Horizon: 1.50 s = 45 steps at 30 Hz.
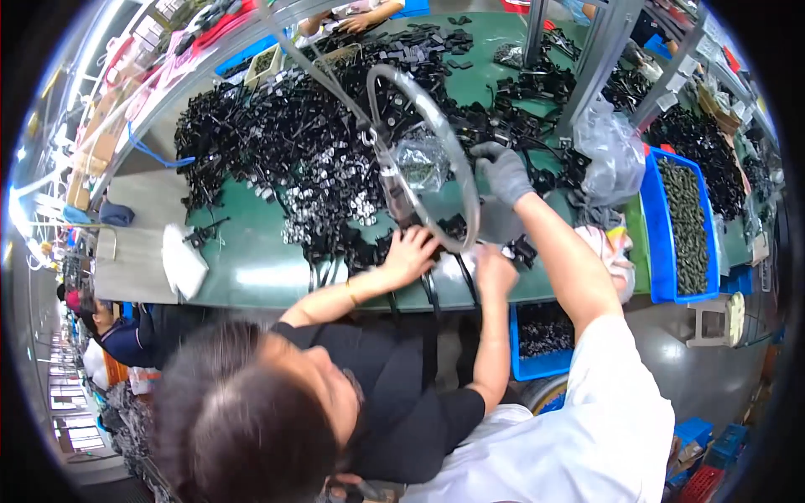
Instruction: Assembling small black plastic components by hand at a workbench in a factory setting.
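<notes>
Just right of the looped, clear plastic hose (459, 159), there was the right hand (506, 173), in a thin grey knit glove, over the work! Its fingers looked bunched and slightly bent; whether they were clamped on anything, I couldn't make out from my end. The left hand I couldn't find at all. Nearest the glove, up and right of the hose, lay the matt black plastic-looking parts (516, 130), jumbled, some with thin tails.

How far along? Plenty left, I judged: a broad, tangled heap of small black pieces (251, 126) sprawled left of the hose, shiny silver bits (335, 172) glinting along its near side. I saw no pile that I could call finished. Far right of the hose, though, a smooth blue plastic bin (654, 226) held stubby olive-green pieces (686, 218), perhaps sorted, perhaps just stock.

And below the hose, close company: a co-worker's left hand (411, 254) spread its fingers over dark parts, while that person's right hand (496, 272) curled in beside narrow black straps (432, 289) drooping over the edge of the smooth green tabletop (226, 243). Right of the hose, a translucent, crinkled plastic bag (605, 151) bulged softly.
</notes>
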Each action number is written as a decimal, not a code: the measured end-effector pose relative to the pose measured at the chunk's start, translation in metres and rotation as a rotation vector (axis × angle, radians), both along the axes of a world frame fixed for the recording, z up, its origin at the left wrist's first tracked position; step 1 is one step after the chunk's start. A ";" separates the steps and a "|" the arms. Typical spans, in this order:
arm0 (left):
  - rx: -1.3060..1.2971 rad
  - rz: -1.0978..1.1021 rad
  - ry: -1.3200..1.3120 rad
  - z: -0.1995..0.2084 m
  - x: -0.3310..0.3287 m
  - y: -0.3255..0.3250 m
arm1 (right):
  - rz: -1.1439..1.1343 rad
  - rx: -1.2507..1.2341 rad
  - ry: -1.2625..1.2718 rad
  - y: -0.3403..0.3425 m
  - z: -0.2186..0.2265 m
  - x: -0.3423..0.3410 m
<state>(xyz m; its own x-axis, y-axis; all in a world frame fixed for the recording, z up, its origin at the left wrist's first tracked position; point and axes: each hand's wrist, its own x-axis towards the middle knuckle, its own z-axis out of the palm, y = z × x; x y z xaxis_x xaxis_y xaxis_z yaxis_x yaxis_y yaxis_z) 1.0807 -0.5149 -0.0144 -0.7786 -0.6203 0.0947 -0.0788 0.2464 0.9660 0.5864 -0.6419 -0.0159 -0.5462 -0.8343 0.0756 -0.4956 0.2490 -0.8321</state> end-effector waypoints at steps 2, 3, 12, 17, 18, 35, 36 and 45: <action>-0.246 -0.103 -0.074 -0.017 -0.053 -0.052 | -0.022 0.004 0.010 -0.049 -0.011 -0.008; -0.365 -0.158 -0.111 -0.023 -0.078 -0.075 | -0.056 0.003 -0.089 -0.077 -0.014 -0.019; -1.020 -0.548 -0.314 -0.091 -0.212 -0.146 | 0.166 0.016 -0.228 -0.222 -0.021 0.024; -0.482 -0.124 0.014 -0.046 -0.087 -0.019 | 0.089 -0.040 0.016 -0.132 -0.046 -0.003; -0.276 0.027 0.085 -0.019 -0.042 0.024 | 0.053 0.091 0.040 -0.106 -0.059 -0.015; 0.470 -0.142 0.238 0.140 0.069 0.183 | -0.945 0.204 -0.529 0.640 -0.036 0.229; 0.340 -0.164 0.212 0.153 0.060 0.196 | -0.969 0.145 -0.579 0.676 -0.037 0.251; -0.438 -0.371 0.185 0.247 -0.038 0.301 | -0.908 -0.849 -0.188 0.871 0.185 0.264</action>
<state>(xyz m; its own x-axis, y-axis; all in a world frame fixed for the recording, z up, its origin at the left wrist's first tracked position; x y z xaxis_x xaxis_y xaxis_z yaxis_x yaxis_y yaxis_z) 1.0425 -0.2142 0.2326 -0.8818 -0.1829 0.4348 0.2486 0.6032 0.7579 0.8505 0.2289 0.1691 -0.9573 0.1214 0.2623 -0.2831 -0.2097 -0.9359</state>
